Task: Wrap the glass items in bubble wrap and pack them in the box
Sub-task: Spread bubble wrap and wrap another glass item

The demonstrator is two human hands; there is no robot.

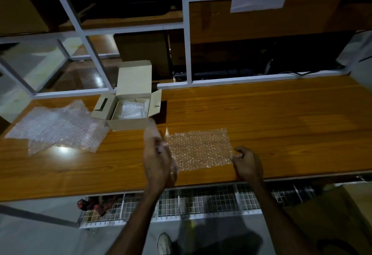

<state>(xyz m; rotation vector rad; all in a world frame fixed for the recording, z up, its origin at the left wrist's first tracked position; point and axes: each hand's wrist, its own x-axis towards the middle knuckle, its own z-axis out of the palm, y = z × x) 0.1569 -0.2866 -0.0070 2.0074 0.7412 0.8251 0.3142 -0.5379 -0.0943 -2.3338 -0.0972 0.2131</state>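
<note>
A sheet of bubble wrap point(198, 148) lies flat on the wooden table point(261, 113) in front of me. My left hand point(158, 160) grips a clear glass item point(154, 134) at the sheet's left edge; the glass is blurred and hard to make out. My right hand point(246, 162) pinches the sheet's right near corner. An open cardboard box point(128, 121) stands at the back left with a bubble-wrapped bundle point(131, 109) inside it.
A pile of loose bubble wrap sheets point(58, 128) lies at the table's left. A white shelf frame point(187, 33) rises behind the table. A wire rack point(181, 202) runs below the front edge. My shoe point(165, 243) shows on the floor.
</note>
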